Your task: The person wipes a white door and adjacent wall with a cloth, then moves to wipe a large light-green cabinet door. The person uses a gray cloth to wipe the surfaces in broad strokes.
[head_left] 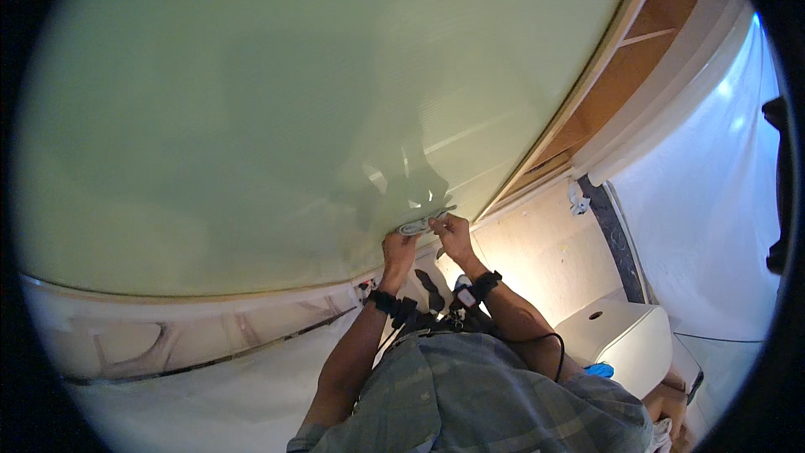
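Observation:
A small folded grey-and-white piece (413,227), seemingly cloth, is held between both hands over the near edge of a large pale green panel (251,107). My left hand (398,253) has its fingers at the left end of the piece. At the other end, my right hand (454,238) pinches it between thumb and fingers. The panel's smooth surface shows dark shadows and bright streaks of light just beyond my hands. Whether the folded piece touches the panel cannot be told.
Along the panel's right side runs a wooden frame (585,82) with open brown compartments. White sheeting (710,201) hangs at the right. Near my right elbow stands a white box (629,340) with an oval hole. Part of another person (670,406) shows at the lower right.

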`<state>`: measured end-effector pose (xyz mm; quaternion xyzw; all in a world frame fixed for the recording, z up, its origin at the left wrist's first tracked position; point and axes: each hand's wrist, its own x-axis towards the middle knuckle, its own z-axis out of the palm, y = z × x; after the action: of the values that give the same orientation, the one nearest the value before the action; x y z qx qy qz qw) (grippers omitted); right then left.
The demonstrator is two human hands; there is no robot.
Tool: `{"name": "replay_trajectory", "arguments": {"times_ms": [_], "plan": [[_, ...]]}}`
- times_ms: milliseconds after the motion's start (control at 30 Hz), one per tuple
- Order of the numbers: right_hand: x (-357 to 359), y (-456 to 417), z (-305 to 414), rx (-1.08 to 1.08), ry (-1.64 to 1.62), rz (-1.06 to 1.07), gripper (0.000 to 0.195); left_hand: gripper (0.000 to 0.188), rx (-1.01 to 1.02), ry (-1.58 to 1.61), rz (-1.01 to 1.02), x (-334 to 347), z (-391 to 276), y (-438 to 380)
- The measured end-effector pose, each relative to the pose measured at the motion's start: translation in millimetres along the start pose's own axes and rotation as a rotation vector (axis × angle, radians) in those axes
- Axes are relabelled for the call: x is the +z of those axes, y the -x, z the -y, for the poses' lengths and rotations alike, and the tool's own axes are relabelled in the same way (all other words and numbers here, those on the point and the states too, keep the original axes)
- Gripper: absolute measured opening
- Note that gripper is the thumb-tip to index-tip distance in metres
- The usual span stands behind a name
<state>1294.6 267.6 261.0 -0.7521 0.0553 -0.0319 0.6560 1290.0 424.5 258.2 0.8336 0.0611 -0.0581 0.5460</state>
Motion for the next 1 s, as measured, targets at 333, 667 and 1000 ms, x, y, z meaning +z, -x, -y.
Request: {"name": "replay_trajectory", "arguments": {"times_ms": [333,667,1000], "plan": [[-55.2,-6.0,247.3,-0.430,-0.102,-0.132,0.023,0.022,0.515,0.312,-0.152,-65.3,-224.4,41.7],[-83.1,-23.4,149.9,-0.182,-0.180,-0.187,0.024,0.015,0.360,0.224,-0.055,11.4,-152.6,8.1],[-68.6,-30.9,7.1,-0.052,-0.272,-0.217,0.030,0.016,0.098,-0.024,0.030,79.5,-15.2,-37.8]]}}
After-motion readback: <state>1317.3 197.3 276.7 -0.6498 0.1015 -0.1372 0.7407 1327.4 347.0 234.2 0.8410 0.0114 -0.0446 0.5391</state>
